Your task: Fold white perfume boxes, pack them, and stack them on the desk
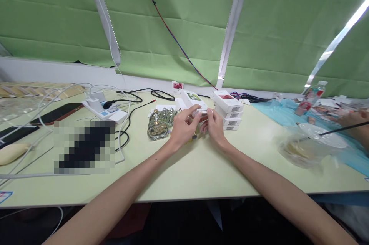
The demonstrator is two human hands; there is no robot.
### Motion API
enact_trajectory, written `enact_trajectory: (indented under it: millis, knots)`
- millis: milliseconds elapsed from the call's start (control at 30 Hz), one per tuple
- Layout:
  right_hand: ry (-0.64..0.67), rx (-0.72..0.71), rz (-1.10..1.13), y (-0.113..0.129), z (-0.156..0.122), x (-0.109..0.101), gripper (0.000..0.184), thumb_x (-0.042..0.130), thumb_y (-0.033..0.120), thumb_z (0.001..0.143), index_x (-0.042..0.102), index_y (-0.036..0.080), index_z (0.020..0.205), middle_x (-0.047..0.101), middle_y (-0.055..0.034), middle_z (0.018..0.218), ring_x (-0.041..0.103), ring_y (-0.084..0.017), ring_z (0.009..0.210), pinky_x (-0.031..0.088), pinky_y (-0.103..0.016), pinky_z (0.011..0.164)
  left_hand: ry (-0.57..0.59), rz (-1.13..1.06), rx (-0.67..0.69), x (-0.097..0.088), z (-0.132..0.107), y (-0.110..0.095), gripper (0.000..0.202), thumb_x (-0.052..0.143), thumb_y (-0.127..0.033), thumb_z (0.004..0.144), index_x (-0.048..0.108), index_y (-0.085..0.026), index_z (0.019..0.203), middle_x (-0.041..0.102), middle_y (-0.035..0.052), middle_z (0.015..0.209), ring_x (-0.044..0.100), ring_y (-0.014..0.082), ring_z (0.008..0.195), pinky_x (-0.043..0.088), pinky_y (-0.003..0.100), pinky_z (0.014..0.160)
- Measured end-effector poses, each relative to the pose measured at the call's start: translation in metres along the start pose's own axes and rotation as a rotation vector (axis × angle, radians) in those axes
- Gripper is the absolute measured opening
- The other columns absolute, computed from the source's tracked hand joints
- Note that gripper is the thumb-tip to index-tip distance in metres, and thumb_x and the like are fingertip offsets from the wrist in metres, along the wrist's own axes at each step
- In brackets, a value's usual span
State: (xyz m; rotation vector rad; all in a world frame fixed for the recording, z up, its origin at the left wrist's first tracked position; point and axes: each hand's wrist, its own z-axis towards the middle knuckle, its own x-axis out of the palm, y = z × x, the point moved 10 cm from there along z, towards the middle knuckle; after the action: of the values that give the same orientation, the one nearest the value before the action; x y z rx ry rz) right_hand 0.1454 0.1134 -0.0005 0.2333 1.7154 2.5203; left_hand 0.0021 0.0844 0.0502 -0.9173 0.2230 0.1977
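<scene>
A small white box (pixel 193 99) with a green picture on its top points away from me. Its near end is between my left hand (pixel 184 124) and my right hand (pixel 213 126), the fingers of both closed on it. Right behind my right hand stands a stack of similar white boxes (pixel 230 106), the top one with a red picture, barcodes on their ends. Several clear glass-like pieces (pixel 158 126) with gold and silver tops lie beside my left hand. Something small and dark below the box is mostly hidden by my fingers.
Farther left are a power strip (pixel 108 112), tangled cables (pixel 123 137), phones (pixel 62 113) and a pixelated dark object (pixel 86 147). To the right, a blurred clear plastic container (pixel 305 149), a bottle (pixel 311 98) and another person's hand (pixel 356 124) are over blue sheeting (pixel 271 110).
</scene>
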Motion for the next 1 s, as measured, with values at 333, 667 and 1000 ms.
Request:
enact_trajectory:
  millis: [333, 667, 1000]
  knots:
    - [-0.001, 0.004, 0.007, 0.0000, 0.0003, -0.0001, 0.052, 0.052, 0.073, 0.087, 0.057, 0.021, 0.090, 0.068, 0.0006, 0.065, 0.054, -0.011, 0.034, 0.038, -0.024, 0.032, 0.002, 0.003, -0.005, -0.0002, 0.0001, -0.0029, 0.040, 0.060, -0.044, 0.090, 0.071, -0.017, 0.118, 0.065, 0.0010, 0.082, 0.040, 0.0055, 0.051, 0.040, 0.019, 0.050]
    - [0.002, 0.003, 0.006, -0.0006, 0.0004, 0.0002, 0.052, 0.052, 0.073, 0.087, 0.057, 0.021, 0.090, 0.067, 0.0010, 0.064, 0.053, -0.011, 0.034, 0.039, -0.024, 0.033, 0.002, 0.006, -0.013, 0.0001, 0.0002, -0.0012, 0.040, 0.060, -0.044, 0.090, 0.071, -0.018, 0.117, 0.062, -0.0002, 0.077, 0.040, 0.0060, 0.050, 0.040, 0.020, 0.051]
    - [-0.003, 0.004, -0.001, 0.0009, -0.0010, -0.0003, 0.052, 0.052, 0.073, 0.087, 0.056, 0.021, 0.088, 0.068, 0.0001, 0.066, 0.054, -0.011, 0.035, 0.039, -0.023, 0.033, 0.014, -0.005, -0.015, 0.0013, 0.0003, 0.0009, 0.041, 0.060, -0.045, 0.090, 0.070, -0.017, 0.119, 0.062, -0.0003, 0.076, 0.039, 0.0059, 0.049, 0.040, 0.020, 0.051]
